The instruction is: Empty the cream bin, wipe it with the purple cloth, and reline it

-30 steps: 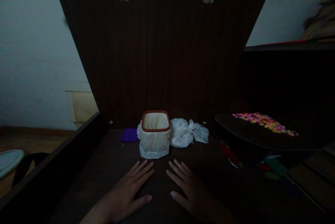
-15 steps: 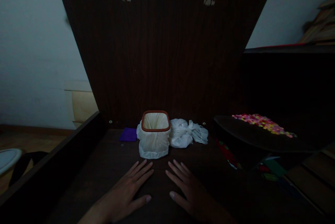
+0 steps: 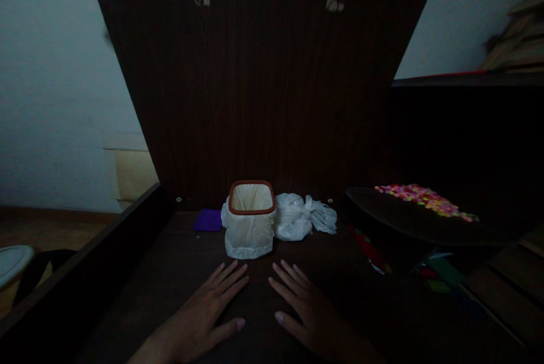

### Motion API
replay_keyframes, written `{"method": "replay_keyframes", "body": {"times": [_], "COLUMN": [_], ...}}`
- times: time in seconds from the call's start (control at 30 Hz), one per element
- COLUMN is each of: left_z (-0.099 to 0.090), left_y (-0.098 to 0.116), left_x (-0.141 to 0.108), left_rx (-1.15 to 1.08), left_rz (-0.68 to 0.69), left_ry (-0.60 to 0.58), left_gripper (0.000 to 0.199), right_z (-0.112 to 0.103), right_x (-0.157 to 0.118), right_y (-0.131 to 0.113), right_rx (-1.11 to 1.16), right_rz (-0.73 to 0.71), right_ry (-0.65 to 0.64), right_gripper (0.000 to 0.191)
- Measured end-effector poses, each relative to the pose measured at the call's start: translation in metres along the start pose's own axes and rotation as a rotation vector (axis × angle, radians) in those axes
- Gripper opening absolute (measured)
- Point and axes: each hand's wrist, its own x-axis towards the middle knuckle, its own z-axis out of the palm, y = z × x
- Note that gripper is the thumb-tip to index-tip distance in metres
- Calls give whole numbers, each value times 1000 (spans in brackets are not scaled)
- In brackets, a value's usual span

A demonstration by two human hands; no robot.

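Note:
My left hand [image 3: 208,306] lies flat on the dark wooden surface [image 3: 260,301], fingers spread and holding nothing. Opposite it, my right hand [image 3: 302,303] rests the same way, palm down with fingers apart. Just beyond the fingertips stands a small bin [image 3: 250,219] with a brown square rim and a whitish liner bag folded over its sides. A knotted white plastic bag [image 3: 293,218] lies against the bin's right side. On the left of the bin is a flat purple piece [image 3: 208,220], perhaps cloth. Neither hand touches these things.
A tall dark wooden panel [image 3: 255,86] rises behind the bin. Along the left runs a raised dark edge board [image 3: 97,245]. To the right, a dark curved shelf [image 3: 391,222] carries a heap of small pink and yellow pieces [image 3: 425,200]. Red and green items [image 3: 444,270] sit beneath it.
Both hands stay in place on the surface. Only the camera's view has shifted very slightly.

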Motion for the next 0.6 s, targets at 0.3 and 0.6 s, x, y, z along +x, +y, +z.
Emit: {"method": "replay_keyframes", "body": {"times": [0.3, 0.6], "left_z": [-1, 3], "left_y": [1, -2], "left_x": [0, -2], "left_rx": [24, 28], "left_rz": [-21, 33], "left_ry": [9, 47], "left_gripper": [68, 70], "right_z": [1, 7], "right_x": [-1, -1], "right_y": [1, 7], "right_rx": [6, 13], "right_rz": [6, -27], "right_ry": [-15, 56], "right_gripper": [61, 61]}}
